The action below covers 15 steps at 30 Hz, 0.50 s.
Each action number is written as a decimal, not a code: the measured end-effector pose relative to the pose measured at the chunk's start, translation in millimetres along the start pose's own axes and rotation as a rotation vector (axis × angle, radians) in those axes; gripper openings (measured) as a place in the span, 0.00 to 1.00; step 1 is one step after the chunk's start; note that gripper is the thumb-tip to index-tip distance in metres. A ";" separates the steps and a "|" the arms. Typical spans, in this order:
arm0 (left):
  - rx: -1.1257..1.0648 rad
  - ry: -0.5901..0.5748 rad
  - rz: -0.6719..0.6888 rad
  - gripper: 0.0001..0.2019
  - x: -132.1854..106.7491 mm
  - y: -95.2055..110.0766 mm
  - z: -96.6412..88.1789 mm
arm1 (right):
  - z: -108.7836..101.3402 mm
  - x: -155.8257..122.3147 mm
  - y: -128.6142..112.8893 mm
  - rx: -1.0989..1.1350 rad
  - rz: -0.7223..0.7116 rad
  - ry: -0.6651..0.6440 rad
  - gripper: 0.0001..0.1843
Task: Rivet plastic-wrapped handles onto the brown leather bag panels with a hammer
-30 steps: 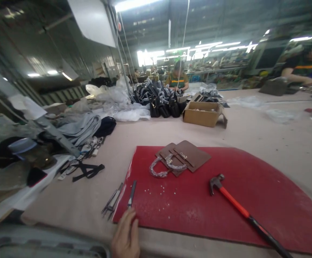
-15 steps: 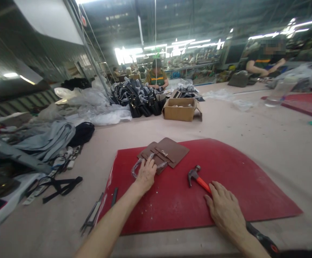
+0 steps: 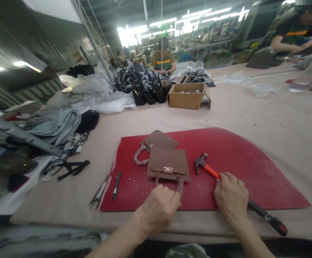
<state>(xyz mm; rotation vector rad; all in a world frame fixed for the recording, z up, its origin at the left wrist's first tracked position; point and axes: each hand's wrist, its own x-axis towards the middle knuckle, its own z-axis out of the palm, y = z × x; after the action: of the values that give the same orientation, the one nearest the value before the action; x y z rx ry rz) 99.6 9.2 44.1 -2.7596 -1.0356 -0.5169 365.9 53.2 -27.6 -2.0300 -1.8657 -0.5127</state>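
Note:
A brown handbag lies flat on a red mat, its metal clasp facing up and its handles toward me. My left hand is closed round the plastic-wrapped handle. Just behind sits a second brown bag, partly covered, with its wrapped handle looping to the left. On the right of the mat rests a claw hammer with an orange shaft and black grip. My right hand is wrapped over the hammer's shaft, the head pointing away from me.
A slim dark tool lies on the mat's left part, beside tweezers at its edge. Farther back are a cardboard box, a heap of black bags and plastic wrapping. Co-workers sit across the table.
My left hand has drawn one brown bag toward me by its handle, off the other bag. My right hand has closed over the hammer's shaft. The camera view has shifted.

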 end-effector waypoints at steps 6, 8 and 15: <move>-0.190 0.050 -0.178 0.06 -58.0 76.3 39.6 | -5.5 3.6 -4.0 0.105 -0.010 -0.002 0.17; -0.204 0.068 -0.226 0.06 -61.1 85.8 43.9 | -13.1 1.8 -15.3 0.217 -0.081 0.020 0.19; -0.238 0.081 -0.226 0.07 -48.9 90.1 38.4 | -37.6 -13.3 -75.3 0.618 -0.528 -0.229 0.26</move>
<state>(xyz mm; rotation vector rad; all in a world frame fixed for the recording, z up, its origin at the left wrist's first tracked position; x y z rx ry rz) 134.9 -78.4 -11.3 -2.8060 -1.3551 -0.8261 288.5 29.9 -0.7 -1.2331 -2.3272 0.1869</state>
